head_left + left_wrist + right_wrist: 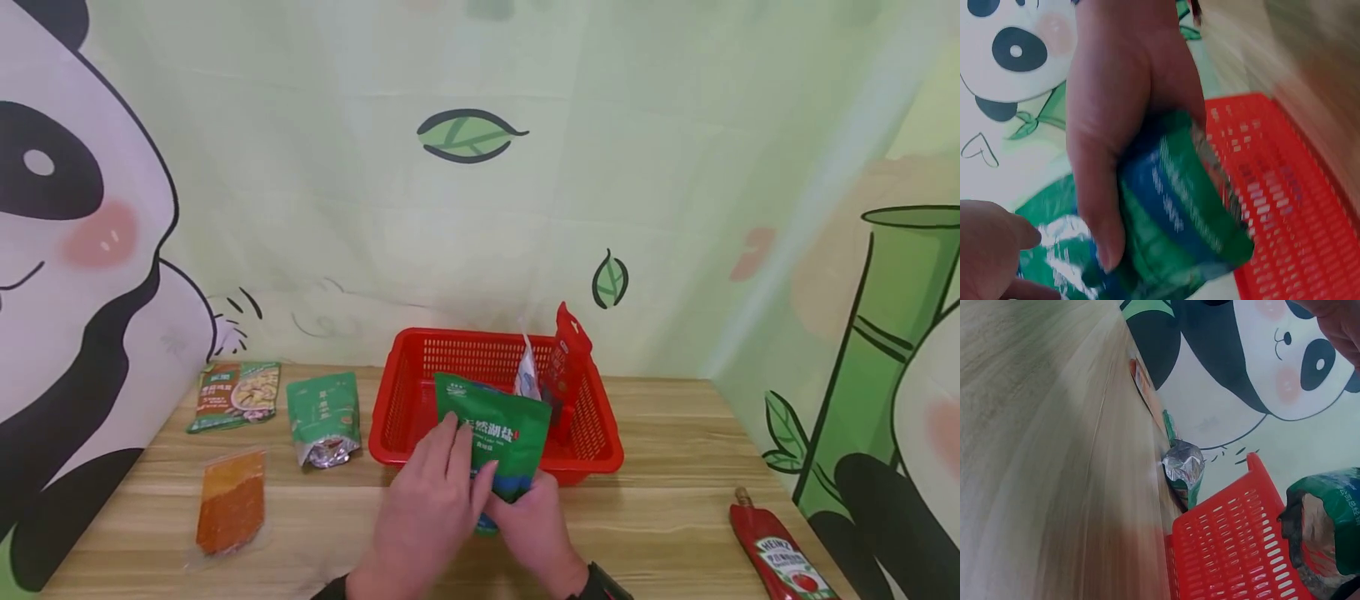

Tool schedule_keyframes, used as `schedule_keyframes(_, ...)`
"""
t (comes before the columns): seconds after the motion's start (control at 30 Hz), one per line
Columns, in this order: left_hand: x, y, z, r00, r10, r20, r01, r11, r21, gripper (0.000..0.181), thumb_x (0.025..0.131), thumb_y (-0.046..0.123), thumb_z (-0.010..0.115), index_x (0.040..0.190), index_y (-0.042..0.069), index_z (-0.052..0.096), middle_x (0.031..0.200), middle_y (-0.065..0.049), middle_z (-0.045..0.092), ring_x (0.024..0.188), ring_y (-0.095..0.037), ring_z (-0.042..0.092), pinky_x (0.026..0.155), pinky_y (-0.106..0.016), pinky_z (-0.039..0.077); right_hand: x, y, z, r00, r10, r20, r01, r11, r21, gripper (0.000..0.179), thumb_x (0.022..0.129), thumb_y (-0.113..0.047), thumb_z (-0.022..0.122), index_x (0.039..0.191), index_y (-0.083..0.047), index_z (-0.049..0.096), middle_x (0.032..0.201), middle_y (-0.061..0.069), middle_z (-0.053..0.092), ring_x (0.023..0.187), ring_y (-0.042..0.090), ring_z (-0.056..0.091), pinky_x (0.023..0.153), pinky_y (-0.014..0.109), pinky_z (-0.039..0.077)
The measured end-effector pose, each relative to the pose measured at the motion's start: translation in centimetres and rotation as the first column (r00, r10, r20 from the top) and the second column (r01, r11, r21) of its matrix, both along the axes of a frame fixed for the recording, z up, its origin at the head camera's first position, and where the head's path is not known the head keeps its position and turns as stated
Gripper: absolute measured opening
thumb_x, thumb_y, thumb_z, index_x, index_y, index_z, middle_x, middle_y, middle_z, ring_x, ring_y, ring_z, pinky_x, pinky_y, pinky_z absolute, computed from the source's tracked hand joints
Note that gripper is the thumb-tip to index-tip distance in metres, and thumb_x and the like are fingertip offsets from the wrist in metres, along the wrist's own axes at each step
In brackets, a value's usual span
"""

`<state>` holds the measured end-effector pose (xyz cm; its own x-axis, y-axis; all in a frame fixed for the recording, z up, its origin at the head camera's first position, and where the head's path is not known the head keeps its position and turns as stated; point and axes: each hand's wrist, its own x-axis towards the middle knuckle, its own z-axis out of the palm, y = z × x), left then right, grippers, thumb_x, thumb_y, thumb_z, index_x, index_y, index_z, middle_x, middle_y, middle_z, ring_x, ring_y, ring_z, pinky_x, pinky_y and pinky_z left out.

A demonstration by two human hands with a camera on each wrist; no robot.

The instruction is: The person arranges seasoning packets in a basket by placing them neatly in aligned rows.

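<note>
Green packet (506, 429) is in both hands, overlapping the red basket's (600, 460) near rim in head view. Right hand (536, 525) grips its lower end; left hand (427, 492) lies on its face, fingers extended. Only head view gets the red packet (572, 358) upright inside. Left wrist: white print on blue band. Right wrist: pale, glossy end, hidden from head.
</note>
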<state>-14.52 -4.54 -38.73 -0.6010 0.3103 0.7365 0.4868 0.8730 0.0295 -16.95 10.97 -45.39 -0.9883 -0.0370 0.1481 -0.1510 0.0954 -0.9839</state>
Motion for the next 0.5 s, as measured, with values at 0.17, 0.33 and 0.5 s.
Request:
schedule_keyframes(0.17, 0.6, 1.0, -0.3, 0.973, 0.037, 0.227, -0.058, 0.995, 0.087, 0.07, 0.089, 0.05, 0.075, 0.127, -0.008, 0.064, 0.127, -0.025, 0.07, 0.103, -0.034, 0.076, 0.078, -0.039, 0.063, 0.0, -0.3, 0.0, 0.997, -0.053, -0.062, 0.052, 0.999, -0.017, 0.033, 0.084, -0.01, 0.084, 0.115, -0.008, 0.072, 0.107, 0.004, 0.079, 0.096, 0.01, 0.074, 0.086, 0.026, 0.06)
schedule_keyframes(0.33, 0.6, 1.4, 0.2, 0.901, -0.073, 0.427, -0.033, 0.971, 0.236, 0.08, 0.092, 0.053, 0.07, 0.141, -0.009, 0.053, 0.141, -0.028, 0.06, 0.111, -0.038, 0.072, 0.08, -0.042, 0.062, 0.1, -0.8, -0.1, 0.998, 0.005, -0.068, -0.027, 0.941, -0.338, 0.032, 0.089, 0.007, 0.072, 0.118, -0.006, 0.07, 0.106, -0.006, 0.077, 0.101, 0.008, 0.072, 0.092, 0.028, 0.059)
schedule_keyframes(0.5, 0.6, 1.1, 1.3, 0.712, -0.244, 0.659, -0.029, 0.927, 0.374, 0.103, 0.089, 0.065, 0.068, 0.158, -0.002, 0.03, 0.163, -0.023, 0.036, 0.139, -0.042, 0.052, 0.095, -0.05, 0.056, 0.5, -1.2, 0.4, 0.995, -0.006, -0.095, -0.022, 0.957, -0.289, 0.041, 0.089, -0.001, 0.076, 0.128, -0.009, 0.066, 0.118, -0.003, 0.076, 0.108, 0.011, 0.072, 0.096, 0.027, 0.058)
